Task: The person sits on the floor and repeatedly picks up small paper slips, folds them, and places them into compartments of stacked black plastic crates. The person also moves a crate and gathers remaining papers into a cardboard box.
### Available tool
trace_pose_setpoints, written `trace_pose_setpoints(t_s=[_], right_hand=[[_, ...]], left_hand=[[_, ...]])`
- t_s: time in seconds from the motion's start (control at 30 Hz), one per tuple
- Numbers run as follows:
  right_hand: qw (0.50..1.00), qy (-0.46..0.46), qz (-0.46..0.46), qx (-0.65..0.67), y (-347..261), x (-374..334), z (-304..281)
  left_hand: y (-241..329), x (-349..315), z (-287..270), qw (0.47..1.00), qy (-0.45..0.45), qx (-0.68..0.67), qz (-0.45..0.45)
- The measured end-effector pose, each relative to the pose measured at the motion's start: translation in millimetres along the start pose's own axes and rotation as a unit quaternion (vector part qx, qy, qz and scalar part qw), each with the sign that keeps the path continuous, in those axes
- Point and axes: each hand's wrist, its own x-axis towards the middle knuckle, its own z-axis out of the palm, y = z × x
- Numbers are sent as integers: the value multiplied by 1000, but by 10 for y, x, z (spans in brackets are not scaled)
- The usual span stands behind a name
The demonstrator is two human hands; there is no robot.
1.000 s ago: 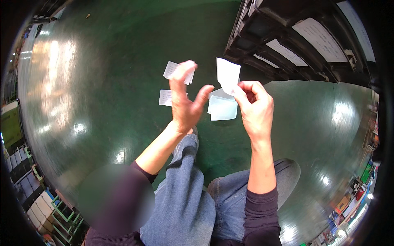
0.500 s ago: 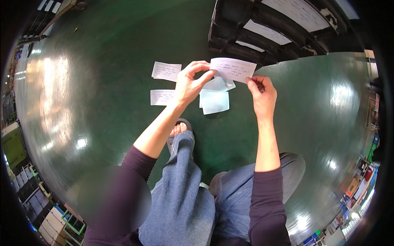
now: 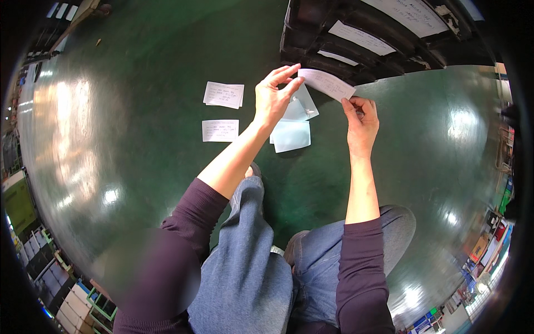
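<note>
A white paper label (image 3: pixel 328 83) with handwriting is held up near the stacked black containers, slightly curved and tilted down to the right. My right hand (image 3: pixel 362 125) pinches its lower right corner between thumb and fingers. At its left end, the thumb and fingertips of my left hand (image 3: pixel 272 99) close on the edge. Below lie pale bluish sheets (image 3: pixel 292 136) on the green floor, overlapping, partly behind my left hand. To the left rest two groups of written white labels, an upper small stack (image 3: pixel 223 94) and a lower label (image 3: pixel 220 130).
Black ribbed containers (image 3: pixel 356 55) with white written papers on them stand at the upper right. My jeans-clad legs (image 3: pixel 245 245) fill the lower middle. Racks and goods (image 3: pixel 484 245) line the right rim, and a green frame (image 3: pixel 100 303) is at the lower left.
Both hands have moved up and to the right with the label, closer to the black containers. The label now tilts and curves more, and more of the sheets beneath shows.
</note>
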Motion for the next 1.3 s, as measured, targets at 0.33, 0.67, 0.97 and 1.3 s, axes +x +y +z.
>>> trace_pose_setpoints(t_s=[0.33,0.67,0.97,1.3], right_hand=[[1000,-3,13,-5,31,136,-71],[998,-34,-10,-56,-88,143,-226],[995,70,10,-76,312,411,13],[980,160,2,-120,622,673,301]], left_hand=[[-8,193,43,998,2,54,10],[-67,335,152,997,-70,20,-14],[-123,392,344,982,27,107,154],[-202,463,547,974,141,152,94]])
